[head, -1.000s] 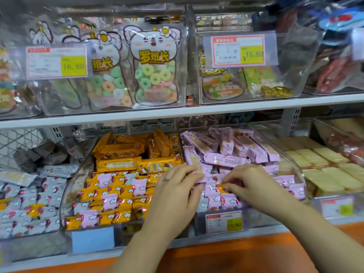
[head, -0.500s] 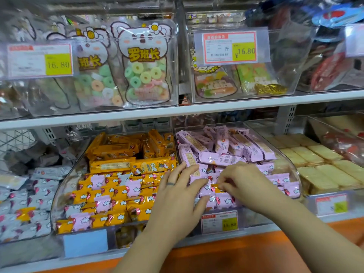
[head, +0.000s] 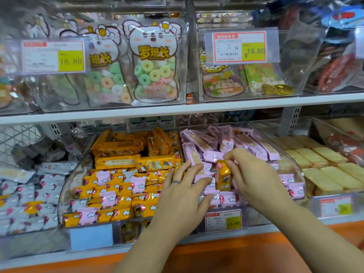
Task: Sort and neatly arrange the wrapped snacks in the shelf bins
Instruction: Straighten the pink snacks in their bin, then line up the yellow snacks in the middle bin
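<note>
A shop: price tags (16.80) front clear bins of snacks.

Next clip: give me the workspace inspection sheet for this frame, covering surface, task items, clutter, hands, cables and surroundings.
Surface: lower shelf carrying clear bins side by side.
Job's things: orange snack held upright at the pink bin; pink snacks mixed into the orange bin.
Clutter: orange strays among grey packs, far left.
Grippers: right hand pinches the orange snack; left hand lies flat on pink packs.
Cables: nothing seen.
Surroundings: upper shelf with candy bags and price tags.
</note>
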Demonstrator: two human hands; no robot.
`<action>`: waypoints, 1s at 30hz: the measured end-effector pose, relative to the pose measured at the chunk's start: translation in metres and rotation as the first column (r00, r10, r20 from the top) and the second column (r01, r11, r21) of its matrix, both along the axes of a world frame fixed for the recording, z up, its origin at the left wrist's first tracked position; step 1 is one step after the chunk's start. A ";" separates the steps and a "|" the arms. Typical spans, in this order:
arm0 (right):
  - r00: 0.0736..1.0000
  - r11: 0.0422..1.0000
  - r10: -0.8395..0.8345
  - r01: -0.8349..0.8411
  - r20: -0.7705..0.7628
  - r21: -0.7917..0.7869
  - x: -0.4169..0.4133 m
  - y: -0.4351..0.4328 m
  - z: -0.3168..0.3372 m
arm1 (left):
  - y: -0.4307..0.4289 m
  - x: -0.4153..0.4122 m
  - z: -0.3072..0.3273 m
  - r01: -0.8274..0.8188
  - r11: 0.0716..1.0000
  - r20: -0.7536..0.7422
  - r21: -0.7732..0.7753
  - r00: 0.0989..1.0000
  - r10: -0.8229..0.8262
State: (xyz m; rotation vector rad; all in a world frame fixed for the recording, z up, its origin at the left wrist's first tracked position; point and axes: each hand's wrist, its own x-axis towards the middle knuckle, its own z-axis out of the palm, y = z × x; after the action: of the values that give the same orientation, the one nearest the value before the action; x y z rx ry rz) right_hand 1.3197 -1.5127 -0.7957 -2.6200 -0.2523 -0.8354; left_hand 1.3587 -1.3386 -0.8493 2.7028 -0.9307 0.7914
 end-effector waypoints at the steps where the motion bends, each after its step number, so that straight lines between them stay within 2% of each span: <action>1: 0.998 0.998 0.004 -0.008 0.067 0.065 0.000 0.003 0.002 | 0.000 0.000 0.000 0.009 1.000 0.001 -0.008 1.000 -0.009; 3: 0.984 0.978 0.021 -0.057 0.176 0.200 -0.001 0.010 0.005 | 0.001 -0.001 0.001 0.030 0.999 -0.010 -0.031 0.999 -0.030; 5: 0.954 0.959 0.035 -0.116 0.297 0.260 -0.002 0.020 0.011 | 0.003 -0.004 0.004 0.044 0.994 -0.046 -0.099 0.998 -0.049; 9: 0.873 0.902 0.074 -0.264 0.482 0.340 -0.003 0.043 0.020 | 0.015 -0.011 0.020 0.060 0.922 -0.173 -0.381 0.976 -0.135; 12: 0.873 0.804 0.159 -0.386 0.462 0.453 -0.003 0.066 0.022 | 0.028 -0.013 0.030 0.052 0.833 -0.206 -0.551 0.959 -0.196; 16: 0.894 0.666 0.342 -0.447 0.288 0.598 0.006 0.091 0.015 | 0.056 0.000 0.035 -0.049 0.700 -0.211 -0.712 0.966 -0.147; 18: 0.892 0.724 0.387 -0.450 0.233 0.522 0.013 0.100 0.013 | 0.072 0.008 0.036 -0.091 0.667 -0.219 -0.739 0.969 -0.111; 21: 0.902 0.862 0.358 -0.418 0.240 0.286 0.026 0.111 0.010 | 0.092 0.016 0.040 -0.109 0.653 -0.212 -0.749 0.974 -0.080; 23: 0.926 0.895 0.291 -0.352 0.240 0.275 0.037 0.116 0.008 | 0.103 0.021 0.042 -0.147 0.643 -0.250 -0.752 0.965 -0.072; 26: 0.967 0.938 0.158 -0.210 0.198 0.277 0.052 0.124 0.004 | 0.122 0.025 0.043 -0.227 0.707 -0.304 -0.670 0.953 0.018; 28: 0.989 0.968 0.091 -0.115 0.114 0.225 0.059 0.130 0.005 | 0.135 0.024 0.042 -0.278 0.756 -0.281 -0.592 0.951 0.129; 30: 0.997 0.997 0.034 -0.029 -0.076 0.067 0.065 0.135 0.007 | 0.148 0.023 0.043 -0.328 0.791 -0.221 -0.516 0.943 0.247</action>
State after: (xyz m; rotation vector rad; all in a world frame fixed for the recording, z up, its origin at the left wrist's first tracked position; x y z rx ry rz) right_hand 1.3847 -1.3780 -0.7891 -2.5734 -0.2397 -0.7183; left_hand 1.3813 -1.1910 -0.8066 2.3569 -0.1953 0.7578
